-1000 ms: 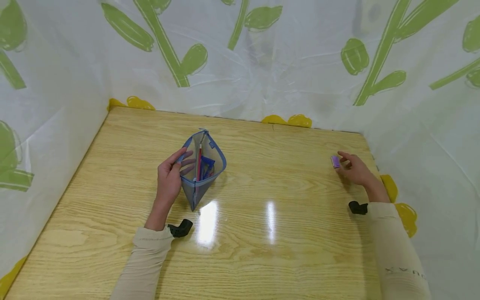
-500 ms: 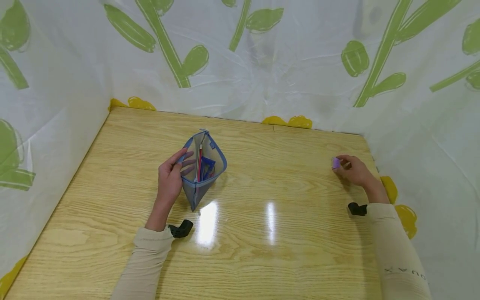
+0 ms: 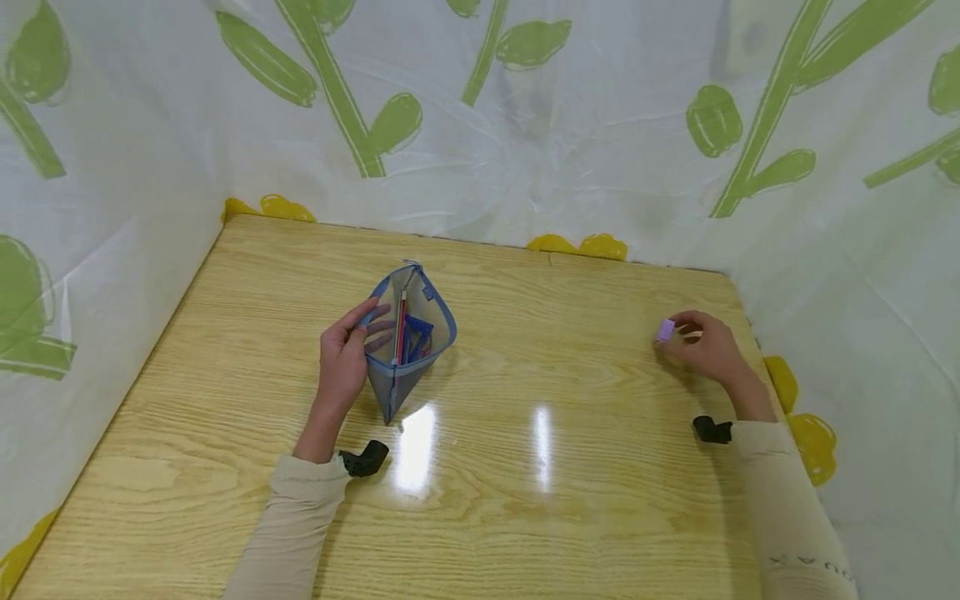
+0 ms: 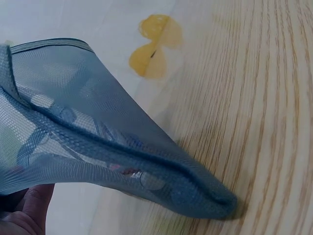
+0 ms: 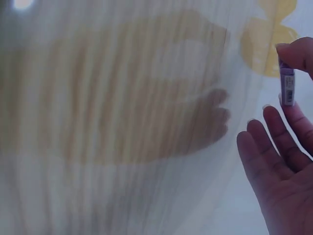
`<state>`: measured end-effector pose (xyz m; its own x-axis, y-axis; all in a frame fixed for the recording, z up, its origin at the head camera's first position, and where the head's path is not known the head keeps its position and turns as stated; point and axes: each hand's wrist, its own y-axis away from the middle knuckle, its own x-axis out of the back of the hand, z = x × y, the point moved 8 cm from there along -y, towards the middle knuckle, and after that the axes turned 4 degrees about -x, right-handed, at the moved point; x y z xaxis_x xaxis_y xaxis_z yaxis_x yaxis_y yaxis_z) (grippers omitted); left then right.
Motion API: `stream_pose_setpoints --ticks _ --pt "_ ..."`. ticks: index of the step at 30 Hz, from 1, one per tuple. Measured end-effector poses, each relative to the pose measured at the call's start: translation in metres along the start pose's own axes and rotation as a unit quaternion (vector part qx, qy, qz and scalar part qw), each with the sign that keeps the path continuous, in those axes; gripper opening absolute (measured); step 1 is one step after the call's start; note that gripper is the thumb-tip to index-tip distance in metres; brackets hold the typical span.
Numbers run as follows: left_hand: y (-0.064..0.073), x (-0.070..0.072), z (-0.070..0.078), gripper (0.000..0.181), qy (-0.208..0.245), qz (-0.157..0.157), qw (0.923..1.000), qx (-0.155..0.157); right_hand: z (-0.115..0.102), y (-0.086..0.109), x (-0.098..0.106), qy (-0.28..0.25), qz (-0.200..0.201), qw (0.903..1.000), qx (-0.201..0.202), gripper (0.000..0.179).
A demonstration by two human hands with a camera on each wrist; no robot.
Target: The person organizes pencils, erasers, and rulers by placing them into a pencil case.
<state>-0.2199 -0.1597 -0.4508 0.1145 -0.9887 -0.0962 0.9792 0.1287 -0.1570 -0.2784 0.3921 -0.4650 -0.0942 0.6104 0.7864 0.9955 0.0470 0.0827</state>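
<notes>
My left hand (image 3: 345, 350) grips the left rim of a blue mesh zip pouch (image 3: 408, 382), thumb outside and fingers showing through the mesh. The pouch stands upright with its mouth spread wide. Inside it are a red-and-white pencil (image 3: 401, 325) and a blue item (image 3: 417, 332) whose kind I cannot tell. In the left wrist view the pouch (image 4: 142, 142) has its lower corner on the wood. Far to the right, my right hand (image 3: 711, 348) pinches a small purple eraser-like block (image 3: 665, 331) between thumb and forefinger. The right wrist view shows a barcode label on the block (image 5: 287, 85).
A wooden table (image 3: 510, 350) lies under both hands, with glossy light reflections. White sheeting (image 3: 480, 183) with green leaf and yellow prints walls the back and both sides. A black wrist mount (image 3: 365, 459) sits at the left cuff, another mount (image 3: 712, 429) at the right.
My right hand has closed thumb and forefinger on the purple block, which has shifted slightly left and tilted. My left hand and the pouch have stayed nearly still.
</notes>
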Motion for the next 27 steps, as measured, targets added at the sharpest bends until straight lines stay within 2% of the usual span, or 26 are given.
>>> stream_pose_setpoints --ticks 9,15,27 --pt "-0.001 -0.002 -0.001 0.046 -0.001 0.005 1.0 0.006 -0.018 0.006 -0.01 -0.05 0.006 0.9984 0.024 0.05" --pt "-0.002 -0.003 -0.002 0.046 0.01 0.003 0.9999 0.004 -0.031 0.01 -0.017 -0.064 0.004 0.9971 0.04 0.049" --pt "-0.001 -0.004 -0.004 0.046 0.017 0.006 0.9998 0.009 -0.069 0.026 -0.044 -0.071 -0.034 0.9947 0.066 0.047"
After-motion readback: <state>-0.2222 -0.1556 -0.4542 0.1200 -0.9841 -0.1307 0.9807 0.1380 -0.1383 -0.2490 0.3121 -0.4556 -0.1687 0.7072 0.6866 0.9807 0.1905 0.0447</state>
